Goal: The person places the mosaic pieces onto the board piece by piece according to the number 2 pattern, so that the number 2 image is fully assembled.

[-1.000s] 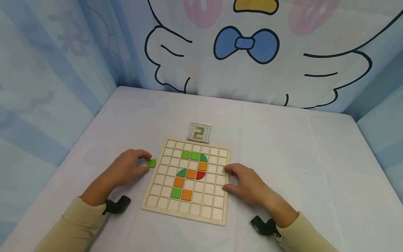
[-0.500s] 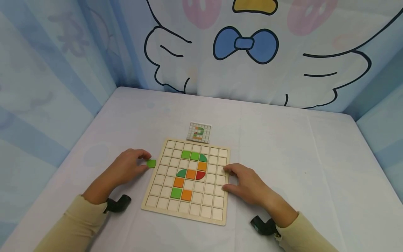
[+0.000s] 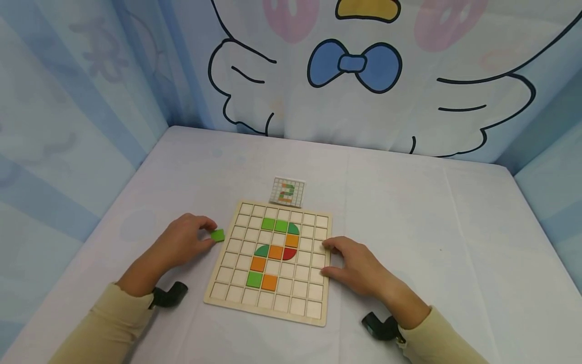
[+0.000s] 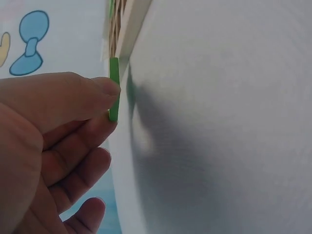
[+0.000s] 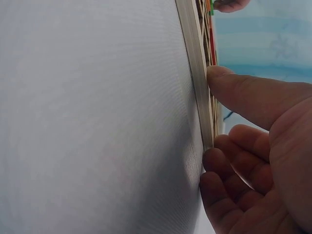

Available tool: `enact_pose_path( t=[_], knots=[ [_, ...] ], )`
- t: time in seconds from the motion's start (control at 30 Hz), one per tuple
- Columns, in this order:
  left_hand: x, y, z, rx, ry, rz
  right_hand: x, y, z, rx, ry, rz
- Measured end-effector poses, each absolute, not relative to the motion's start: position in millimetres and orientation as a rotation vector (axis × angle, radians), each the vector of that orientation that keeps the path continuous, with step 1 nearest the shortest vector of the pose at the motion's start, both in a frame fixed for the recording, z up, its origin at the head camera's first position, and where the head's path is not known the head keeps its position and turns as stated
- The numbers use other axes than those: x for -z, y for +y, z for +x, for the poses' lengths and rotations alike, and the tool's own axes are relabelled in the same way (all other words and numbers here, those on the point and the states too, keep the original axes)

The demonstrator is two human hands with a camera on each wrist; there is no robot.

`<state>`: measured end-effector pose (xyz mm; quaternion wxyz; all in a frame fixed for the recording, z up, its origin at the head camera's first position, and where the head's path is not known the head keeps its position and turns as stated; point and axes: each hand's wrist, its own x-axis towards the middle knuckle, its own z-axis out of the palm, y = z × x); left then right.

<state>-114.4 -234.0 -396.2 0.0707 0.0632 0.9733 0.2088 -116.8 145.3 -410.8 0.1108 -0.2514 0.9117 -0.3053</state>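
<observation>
My left hand (image 3: 185,239) pinches a small green square tile (image 3: 218,235) between thumb and fingers, just off the left edge of a wooden grid board (image 3: 298,306). Seen edge-on in the left wrist view, the tile (image 4: 114,67) stands thin between thumb and index finger, its shadow on the cloth. My right hand (image 3: 361,265) rests at the board's right edge. Its thumb (image 5: 222,75) lies on the rim in the right wrist view, with loosely bent fingertips against the side. Green, orange and red pieces, including an orange square (image 3: 276,252), sit in the board's cells.
A small pattern card (image 3: 287,192) lies right behind the board, printed with a figure in green, orange and red. White cloth covers the table (image 3: 409,212). A curtain with a blue bow tie (image 3: 352,63) hangs at the back.
The green tile has turned and tilted slightly in my left fingers and shifted a touch to the left. My right hand and the board stay in place.
</observation>
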Motion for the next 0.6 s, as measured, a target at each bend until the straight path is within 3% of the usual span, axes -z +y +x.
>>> enact_pose_path(
  t=[0.6],
  knots=[
    [377.8,-207.9,-101.4,-0.750,2.891,0.285,411.4,145.6,-116.6,0.899,2.679,-0.739]
  ],
)
